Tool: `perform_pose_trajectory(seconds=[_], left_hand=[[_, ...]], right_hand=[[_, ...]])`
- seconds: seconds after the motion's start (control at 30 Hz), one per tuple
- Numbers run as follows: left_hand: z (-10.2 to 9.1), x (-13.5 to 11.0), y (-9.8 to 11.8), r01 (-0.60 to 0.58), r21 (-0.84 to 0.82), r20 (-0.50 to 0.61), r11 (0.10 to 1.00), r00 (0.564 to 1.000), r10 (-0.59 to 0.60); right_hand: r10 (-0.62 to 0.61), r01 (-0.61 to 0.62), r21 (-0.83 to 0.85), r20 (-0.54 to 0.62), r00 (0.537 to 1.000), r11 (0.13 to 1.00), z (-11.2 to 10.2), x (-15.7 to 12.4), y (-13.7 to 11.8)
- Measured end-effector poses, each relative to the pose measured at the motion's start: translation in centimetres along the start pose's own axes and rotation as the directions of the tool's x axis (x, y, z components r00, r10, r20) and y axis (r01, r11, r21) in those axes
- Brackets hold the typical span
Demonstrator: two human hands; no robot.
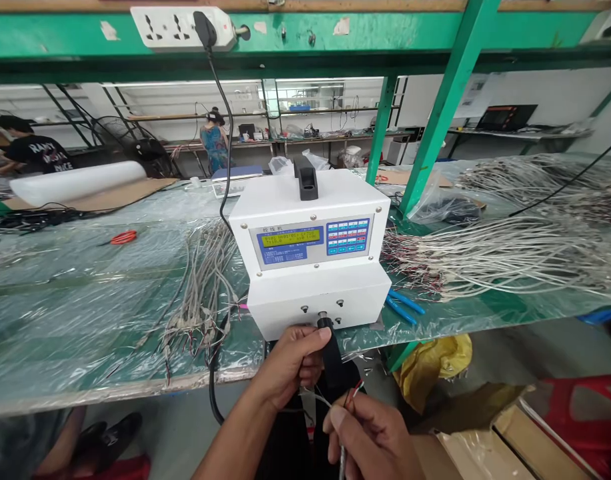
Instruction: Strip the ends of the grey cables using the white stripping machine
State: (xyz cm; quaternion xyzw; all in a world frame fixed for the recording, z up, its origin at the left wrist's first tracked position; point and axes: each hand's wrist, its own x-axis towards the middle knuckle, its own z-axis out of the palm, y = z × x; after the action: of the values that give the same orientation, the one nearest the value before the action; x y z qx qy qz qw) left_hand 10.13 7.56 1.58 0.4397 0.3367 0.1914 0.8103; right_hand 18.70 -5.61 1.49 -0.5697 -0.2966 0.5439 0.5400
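While the right hand (370, 437) pinches a thin grey cable (341, 457) between thumb and fingers, its stripped red and white cores (354, 391) stand free just above the knuckles, pointing toward the machine. The left hand (291, 363) is curled closed around the black nozzle (329, 347) that projects from the front of the white twisting machine (313, 250); whether it grips or merely steadies cannot be told. Recommended practice: keep the cores bunched and straight, align them with the nozzle axis, and hold the cable close behind the strip.

An open cardboard carton (500, 443) sits low right, contents not discernible; a yellow bag (435, 367) lies beside it. On the film-covered bench (60, 313), loose cables (200, 287) lie left of the machine, a larger batch (510, 253) right, blue-handled pliers (403, 307) between. Other people work at benches well beyond.
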Motion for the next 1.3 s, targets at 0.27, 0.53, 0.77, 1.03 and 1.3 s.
perform_pose_trajectory(seconds=[0.27, 0.53, 0.77, 1.03, 1.3], left_hand=[[0.3, 0.2, 0.7, -0.047, 0.121, -0.054, 0.992, 0.997, 0.053], [0.5, 0.3, 0.9, -0.051, 0.149, -0.056, 0.988, 0.997, 0.060], [-0.1, -0.6, 0.1, -0.093, 0.137, -0.094, 0.986, 0.990, 0.106], [-0.3, -3.8, -4.6, -0.207, -0.008, -0.467, 0.978, 0.866, 0.179], [-0.2, -4.1, -7.7, -0.178, -0.143, -0.487, 0.974, 0.869, 0.088]], right_hand=[[0.007, 0.000, 0.082, -0.084, 0.996, 0.997, 0.0, 0.3, 0.4], [-0.057, 0.074, 0.072, -0.211, 0.976, 0.995, 0.5, 0.4, 0.7], [-0.035, 0.053, 0.074, -0.236, 0.971, 0.996, 0.5, 0.3, 2.2], [-0.171, 0.156, -0.072, -0.326, 0.930, 0.985, 0.5, 0.3, 3.8], [-0.208, 0.161, -0.169, -0.312, 0.927, 0.972, 0.2, 0.3, 4.2]])
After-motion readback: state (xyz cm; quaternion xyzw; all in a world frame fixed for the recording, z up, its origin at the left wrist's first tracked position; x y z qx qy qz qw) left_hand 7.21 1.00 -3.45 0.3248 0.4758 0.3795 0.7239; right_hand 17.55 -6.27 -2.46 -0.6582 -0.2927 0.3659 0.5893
